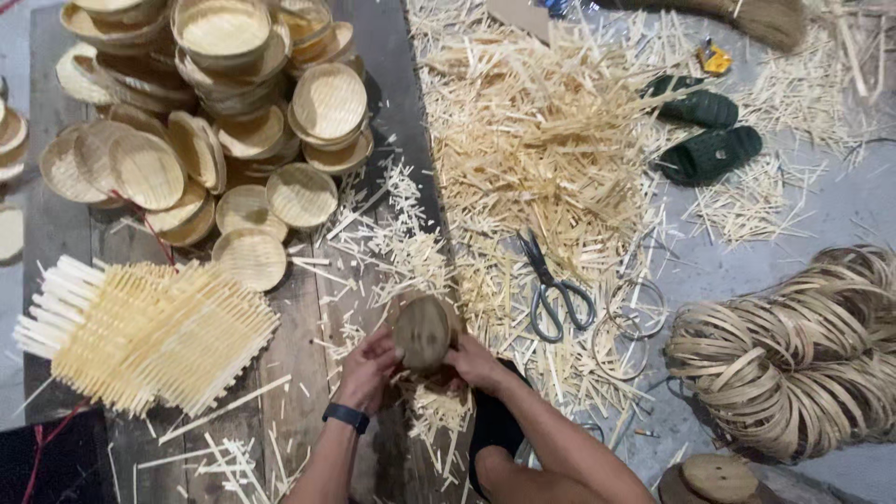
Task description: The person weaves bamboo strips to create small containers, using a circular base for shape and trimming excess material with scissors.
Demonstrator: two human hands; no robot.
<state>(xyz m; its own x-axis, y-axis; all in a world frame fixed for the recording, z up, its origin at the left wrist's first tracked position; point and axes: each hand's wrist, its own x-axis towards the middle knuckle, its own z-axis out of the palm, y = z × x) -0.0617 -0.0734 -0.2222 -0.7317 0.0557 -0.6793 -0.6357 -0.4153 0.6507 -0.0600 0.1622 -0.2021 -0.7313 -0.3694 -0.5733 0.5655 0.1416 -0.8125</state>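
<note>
wooden planks and a grey floor, both littered with bamboo offcuts, fill the frame. low centre, the left hand [367, 368] and right hand [472, 362] close from either side on a round wooden mould [423, 331], fingers curled around its rim, thumbs up near its face; both grip it, neither spread wide. a dark watch [346, 416] bands the left wrist. to press well here, i judge the hands should keep even force all round the rim so the disc stays centred. left of the hands lies a woven mat [149, 334]. just right, scissors [553, 286] and wire rings [637, 308] rest on the offcuts [541, 149]. lower right, coiled strips [793, 359]. upper left, stacked baskets [224, 103]; upper right, green sandals [707, 131].
</note>
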